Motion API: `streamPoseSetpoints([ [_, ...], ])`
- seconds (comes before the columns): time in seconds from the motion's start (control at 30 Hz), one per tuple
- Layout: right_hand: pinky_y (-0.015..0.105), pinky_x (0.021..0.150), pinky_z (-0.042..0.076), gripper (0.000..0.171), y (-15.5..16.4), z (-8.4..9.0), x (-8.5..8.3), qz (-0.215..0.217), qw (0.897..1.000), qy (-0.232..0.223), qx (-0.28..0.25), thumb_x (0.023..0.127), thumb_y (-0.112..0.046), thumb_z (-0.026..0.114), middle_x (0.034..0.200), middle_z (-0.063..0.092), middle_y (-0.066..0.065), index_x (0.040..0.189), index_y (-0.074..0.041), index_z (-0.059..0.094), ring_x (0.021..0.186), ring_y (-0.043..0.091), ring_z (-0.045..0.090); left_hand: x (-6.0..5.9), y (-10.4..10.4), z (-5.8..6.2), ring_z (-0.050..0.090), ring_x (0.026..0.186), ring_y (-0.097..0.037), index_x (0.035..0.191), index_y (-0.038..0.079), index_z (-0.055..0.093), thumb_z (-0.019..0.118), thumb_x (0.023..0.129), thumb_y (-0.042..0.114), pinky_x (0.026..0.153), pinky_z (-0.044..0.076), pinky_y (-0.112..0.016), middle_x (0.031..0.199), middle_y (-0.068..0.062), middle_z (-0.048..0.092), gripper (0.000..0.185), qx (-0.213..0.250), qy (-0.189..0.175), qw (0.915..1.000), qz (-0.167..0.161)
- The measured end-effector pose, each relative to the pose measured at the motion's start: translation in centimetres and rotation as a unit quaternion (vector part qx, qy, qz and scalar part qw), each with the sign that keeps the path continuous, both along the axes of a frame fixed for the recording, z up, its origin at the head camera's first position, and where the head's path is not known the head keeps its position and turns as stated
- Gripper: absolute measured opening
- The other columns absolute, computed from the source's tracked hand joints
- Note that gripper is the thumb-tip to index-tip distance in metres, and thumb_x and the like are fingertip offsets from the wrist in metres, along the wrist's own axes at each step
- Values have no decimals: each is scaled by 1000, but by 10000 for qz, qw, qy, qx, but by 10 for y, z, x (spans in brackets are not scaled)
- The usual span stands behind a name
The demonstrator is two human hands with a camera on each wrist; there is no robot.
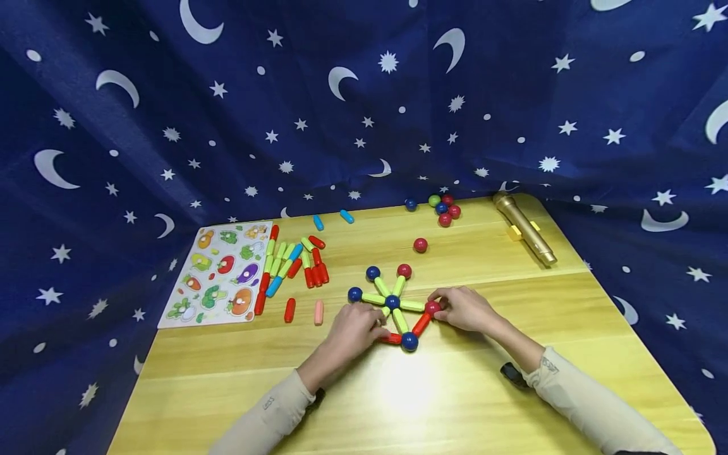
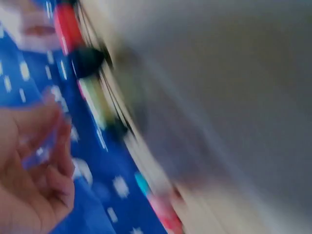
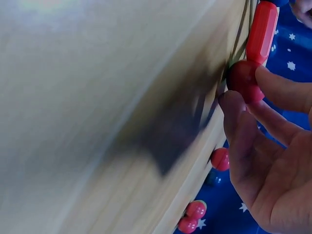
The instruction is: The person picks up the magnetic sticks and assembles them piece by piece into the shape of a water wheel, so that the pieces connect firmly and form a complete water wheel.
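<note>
A wheel-shaped building-toy figure has a blue centre ball (image 1: pixel 392 303) with yellow-green rods (image 1: pixel 412 306) spreading out to blue and red balls. At its right side my right hand (image 1: pixel 463 308) pinches a red ball (image 3: pixel 243 80) between thumb and fingertips. A red rod (image 1: pixel 421 325) links that ball to the near blue ball (image 1: pixel 409 342). My left hand (image 1: pixel 352 330) bends over the lower-left part, its thumb beside a second red rod (image 1: pixel 391 339) and hiding one spoke's end. The left wrist view is blurred, and I cannot tell whether its curled fingers (image 2: pixel 61 146) hold a piece.
Left of the figure lie loose rods (image 1: pixel 279 265) in red, blue and yellow-green, beside a vegetable puzzle board (image 1: pixel 218 278). Behind it are a single red ball (image 1: pixel 420 245) and several balls (image 1: pixel 445 220) grouped together. A gold microphone (image 1: pixel 526 230) lies at the back right.
</note>
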State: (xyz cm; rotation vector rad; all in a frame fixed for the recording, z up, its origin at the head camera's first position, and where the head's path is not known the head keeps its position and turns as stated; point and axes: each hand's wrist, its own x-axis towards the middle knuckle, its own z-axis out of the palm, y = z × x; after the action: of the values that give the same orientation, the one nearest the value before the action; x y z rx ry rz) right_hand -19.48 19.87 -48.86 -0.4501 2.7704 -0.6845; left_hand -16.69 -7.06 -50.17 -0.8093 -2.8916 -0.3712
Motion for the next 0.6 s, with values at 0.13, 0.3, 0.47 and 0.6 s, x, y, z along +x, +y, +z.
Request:
streamPoseSetpoints([
  [0.13, 33, 69, 46, 26, -1, 0, 7, 46, 10000, -84, 18, 81, -20, 77, 87, 71, -2, 107, -16, 71, 78, 12, 61, -12, -43, 8, 63, 67, -20, 98, 13, 71, 77, 83, 29, 56, 48, -32, 81, -5, 67, 22, 554, -353, 9836, 1681],
  [0.3, 31, 66, 45, 27, -3, -2, 12, 153, 9998, -155, -38, 81, -22, 78, 84, 69, -5, 106, -16, 68, 73, 9, 59, -30, -76, 7, 64, 73, -28, 109, 9, 67, 78, 82, 29, 57, 50, -39, 88, -11, 67, 36, 414, -1411, 9611, 2340],
  [0.47, 26, 56, 37, 23, -8, -5, 16, 239, 9995, -135, -168, 84, -29, 75, 75, 62, -8, 102, -17, 66, 62, 9, 50, -41, -80, -2, 57, 65, -17, 102, 9, 68, 73, 83, 16, 59, 45, -30, 74, -4, 69, 21, 1041, -1904, 9500, 2247],
  [0.6, 26, 54, 34, 22, -12, -4, 18, 181, 9997, -75, -168, 85, -31, 74, 71, 58, -8, 100, -17, 67, 59, 10, 46, -45, -71, -6, 57, 59, -12, 103, 10, 66, 70, 85, 17, 57, 39, -26, 68, -1, 69, 20, 2132, -2188, 9246, 2277],
])
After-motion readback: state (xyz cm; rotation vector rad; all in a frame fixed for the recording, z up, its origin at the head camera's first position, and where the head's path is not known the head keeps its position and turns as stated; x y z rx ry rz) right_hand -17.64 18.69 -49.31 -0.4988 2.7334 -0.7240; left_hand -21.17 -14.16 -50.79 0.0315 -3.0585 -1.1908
